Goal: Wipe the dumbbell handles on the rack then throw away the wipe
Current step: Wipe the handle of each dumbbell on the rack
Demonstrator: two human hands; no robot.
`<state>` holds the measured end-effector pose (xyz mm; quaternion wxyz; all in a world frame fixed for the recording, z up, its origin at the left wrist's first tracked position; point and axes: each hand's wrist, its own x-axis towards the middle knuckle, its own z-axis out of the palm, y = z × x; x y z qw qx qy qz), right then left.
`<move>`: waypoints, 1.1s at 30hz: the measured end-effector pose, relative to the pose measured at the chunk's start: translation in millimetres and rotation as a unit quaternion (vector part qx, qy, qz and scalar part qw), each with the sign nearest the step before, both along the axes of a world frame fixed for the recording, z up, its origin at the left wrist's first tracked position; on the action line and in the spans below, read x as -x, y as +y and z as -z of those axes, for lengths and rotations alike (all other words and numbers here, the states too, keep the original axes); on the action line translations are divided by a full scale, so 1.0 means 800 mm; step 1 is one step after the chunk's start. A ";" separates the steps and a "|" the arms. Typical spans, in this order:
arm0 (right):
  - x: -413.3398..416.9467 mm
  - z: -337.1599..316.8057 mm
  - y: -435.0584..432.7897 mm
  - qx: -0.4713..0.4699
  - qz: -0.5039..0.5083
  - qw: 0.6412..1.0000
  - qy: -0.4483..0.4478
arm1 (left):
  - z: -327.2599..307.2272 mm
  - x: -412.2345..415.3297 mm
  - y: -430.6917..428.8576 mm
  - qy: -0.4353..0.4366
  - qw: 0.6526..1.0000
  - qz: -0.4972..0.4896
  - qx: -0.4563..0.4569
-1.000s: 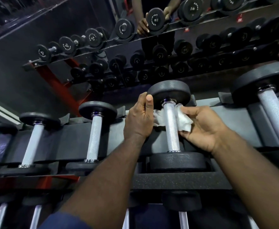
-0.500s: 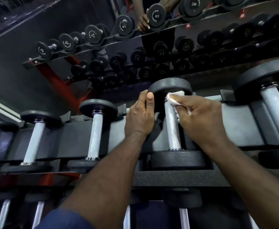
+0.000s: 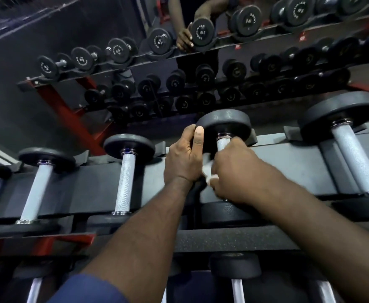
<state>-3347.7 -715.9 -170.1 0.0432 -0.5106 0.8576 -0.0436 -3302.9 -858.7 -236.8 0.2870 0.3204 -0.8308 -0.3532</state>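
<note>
- The left hand (image 3: 185, 156) grips the far head of the dumbbell (image 3: 225, 124), its thumb pressed along the rim.
- The right hand (image 3: 231, 169) is curled round the handle (image 3: 223, 144), just right of the left fingers.
- The wipe (image 3: 208, 171) shows white between both hands, seemingly clamped under the right fingers.
- Below the fingers, the dumbbell lies on the rack (image 3: 288, 158).

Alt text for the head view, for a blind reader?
The right hand wraps a white wipe around a dumbbell handle on the rack; the left hand grips that dumbbell's far head. Other dumbbells lie alongside.
</note>
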 end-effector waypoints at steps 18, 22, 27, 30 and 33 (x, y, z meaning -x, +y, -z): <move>-0.030 -0.015 0.024 0.103 0.216 0.970 -0.048 | -0.008 -0.011 -0.003 -0.024 0.999 0.043 -0.004; -0.013 -0.021 -0.002 0.108 0.244 0.962 -0.051 | -0.005 -0.008 -0.003 -0.030 0.999 0.042 0.000; -0.020 -0.034 0.033 -0.021 0.217 0.968 -0.124 | 0.000 -0.006 -0.002 -0.034 0.998 0.040 0.018; 0.005 -0.026 0.028 0.034 0.231 0.955 -0.184 | -0.001 -0.005 0.001 -0.038 0.998 0.036 0.035; 0.042 -0.008 0.009 0.219 0.264 0.889 -0.304 | -0.003 -0.005 0.003 -0.046 0.998 0.030 0.038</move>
